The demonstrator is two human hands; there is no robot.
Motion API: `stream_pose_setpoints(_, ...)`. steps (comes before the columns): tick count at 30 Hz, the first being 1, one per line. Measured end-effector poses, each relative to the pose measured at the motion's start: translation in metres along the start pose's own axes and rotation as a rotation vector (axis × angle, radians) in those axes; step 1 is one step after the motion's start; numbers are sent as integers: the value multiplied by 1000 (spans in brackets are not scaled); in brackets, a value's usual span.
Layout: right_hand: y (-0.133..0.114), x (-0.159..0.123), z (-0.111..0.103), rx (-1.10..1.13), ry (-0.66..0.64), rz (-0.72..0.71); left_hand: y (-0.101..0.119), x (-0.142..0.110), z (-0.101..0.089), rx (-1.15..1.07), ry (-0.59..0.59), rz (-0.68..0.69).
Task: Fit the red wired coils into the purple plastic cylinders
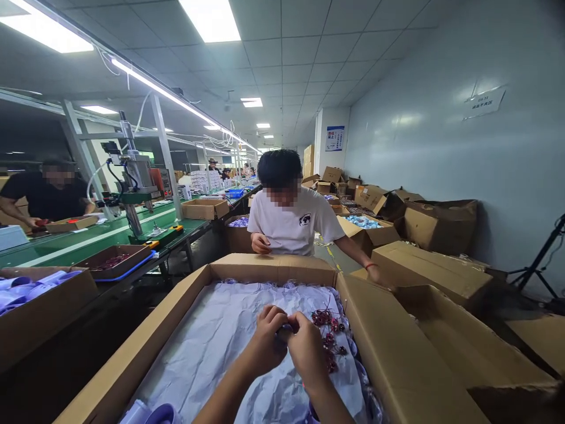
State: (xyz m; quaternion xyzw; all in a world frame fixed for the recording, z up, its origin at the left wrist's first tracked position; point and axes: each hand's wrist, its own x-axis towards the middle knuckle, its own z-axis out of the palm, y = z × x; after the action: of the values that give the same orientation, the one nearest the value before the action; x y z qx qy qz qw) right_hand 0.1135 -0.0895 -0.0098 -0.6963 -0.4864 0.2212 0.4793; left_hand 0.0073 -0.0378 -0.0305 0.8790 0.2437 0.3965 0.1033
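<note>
My left hand [270, 334] and my right hand [305, 346] meet over the open cardboard box, fingers closed together. Between their fingertips is a small purple part [285, 330], mostly covered, so its exact kind cannot be made out. Beneath them, crumpled white paper [207, 335] covers the box's contents. Right of my right hand lies a loose pile of small dark round parts with red wires [329, 338]. Purple plastic cup-like pieces [163, 414] show at the paper's lower left edge, and more purple pieces in clear wrap line the right side.
The cardboard box's wall [136, 335] surrounds my work. Opposite, a person in a white T-shirt [289, 227] stands. At left are a bench press [139, 176] and a carton of purple parts [44, 312]; cartons [435, 265] crowd the right, near a tripod [536, 259].
</note>
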Motion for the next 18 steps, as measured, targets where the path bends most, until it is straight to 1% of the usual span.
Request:
stream_pose_setpoints(4, 4, 1, 3, -199, 64, -87, 2, 0, 1, 35, -60, -14)
stream_pose_setpoints(6, 8, 2, 6, -242, 98, -114, 3, 0, 2, 42, -67, -21)
stream_pose_setpoints(8, 12, 4, 10, -208, 128, -121, 3, 0, 2, 48, -60, -31)
stream_pose_setpoints(11, 17, 8, 15, -55, 132, -132, -1, -1, 2, 48, -15, -54)
stream_pose_setpoints(13, 18, 12, 17, 109, 80, -158, -5, -1, 2, 41, 50, -66)
stream_pose_setpoints(14, 17, 14, 17, 204, 34, -156, -7, 0, 2, 38, 89, -64)
stream_pose_setpoints(16, 13, 18, 18, 399, -101, -109, -12, 1, 3, 32, 155, -39)
stream_pose_setpoints(18, 10, 20, 17, 543, -216, -30, -18, 2, 4, 21, 196, 0)
